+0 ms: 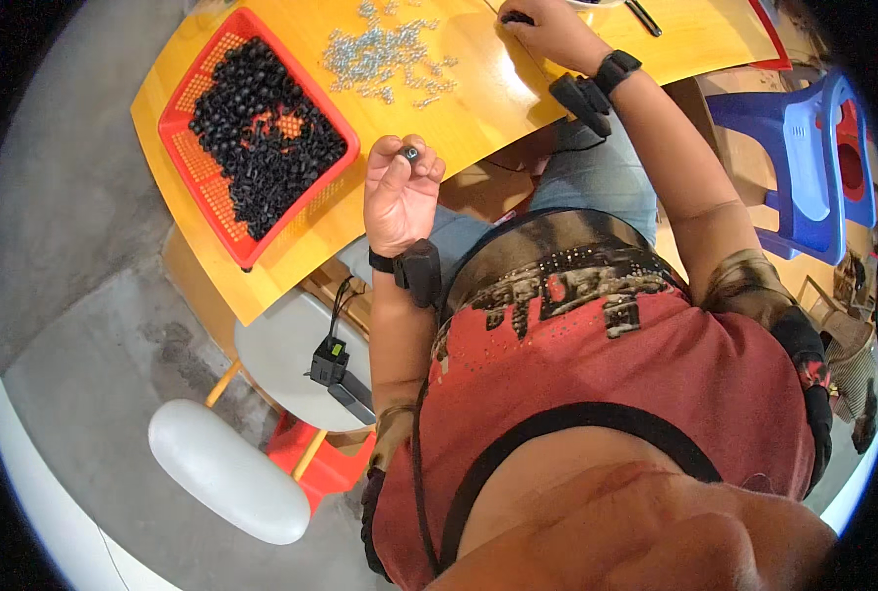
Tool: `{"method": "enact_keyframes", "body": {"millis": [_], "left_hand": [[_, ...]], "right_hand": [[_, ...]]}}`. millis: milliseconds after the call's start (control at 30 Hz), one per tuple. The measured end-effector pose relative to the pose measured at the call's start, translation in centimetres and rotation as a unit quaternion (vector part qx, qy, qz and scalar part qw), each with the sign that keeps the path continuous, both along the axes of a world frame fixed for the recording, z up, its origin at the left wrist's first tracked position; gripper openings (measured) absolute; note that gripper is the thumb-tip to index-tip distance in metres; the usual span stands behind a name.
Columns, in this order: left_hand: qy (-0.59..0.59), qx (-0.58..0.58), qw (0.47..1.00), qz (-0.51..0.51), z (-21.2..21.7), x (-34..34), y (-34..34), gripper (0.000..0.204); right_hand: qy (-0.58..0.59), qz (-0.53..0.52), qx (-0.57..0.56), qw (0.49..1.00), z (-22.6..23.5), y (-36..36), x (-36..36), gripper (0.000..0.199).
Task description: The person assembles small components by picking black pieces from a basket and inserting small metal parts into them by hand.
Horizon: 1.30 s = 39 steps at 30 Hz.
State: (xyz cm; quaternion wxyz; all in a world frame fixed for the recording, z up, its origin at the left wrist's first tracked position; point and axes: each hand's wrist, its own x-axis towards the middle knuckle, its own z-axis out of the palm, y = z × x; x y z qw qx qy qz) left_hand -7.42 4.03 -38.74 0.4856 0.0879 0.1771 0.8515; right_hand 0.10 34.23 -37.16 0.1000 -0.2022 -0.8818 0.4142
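My left hand (400, 202) is raised at the table's near edge, closed, with a small round black knob (409, 154) pinched between thumb and fingers. A pale metallic spot shows in the knob's middle. At the far side of the table my right hand (555, 32) is closed around a small black piece (518, 18), whose exact kind I cannot make out. Left of my left hand stands a red plastic basket (185, 163), holding many black round knobs (252, 79) and smaller black parts (279, 182). Beyond it lies a loose pile of small silver screws (375, 54).
The yellow table (488, 89) bears the basket and screws. A black pen (643, 17) lies by a white container at the far edge. A blue plastic chair (804, 158) stands to the right. A grey stool (291, 345) holding a black device (330, 361) is at left.
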Motion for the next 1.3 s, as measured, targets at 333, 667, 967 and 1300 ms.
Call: {"method": "enact_keyframes", "body": {"millis": [333, 667, 967, 1300], "left_hand": [[0.001, -0.044, 0.999, -0.002, 0.3, 0.0, 0.2, 0.02], [-0.022, -0.058, 0.998, 0.008, 0.1, -0.4, 0.5, 0.019], [-0.048, -0.072, 0.996, 0.018, -0.7, -1.1, 0.2, 0.019], [-0.07, -0.052, 0.996, 0.012, -1.7, -1.6, -0.2, 0.019]], "right_hand": [[0.029, 0.0, 0.225, 0.974, -0.7, -1.5, -1.5, 0.016], [-0.032, -0.003, 0.241, 0.97, 0.6, -2.3, -1.6, 0.018], [-0.047, -0.014, 0.228, 0.972, 2.1, -3.7, -1.1, 0.019], [0.087, -0.019, 0.251, 0.964, 4.2, -5.0, 3.2, 0.031]]}}
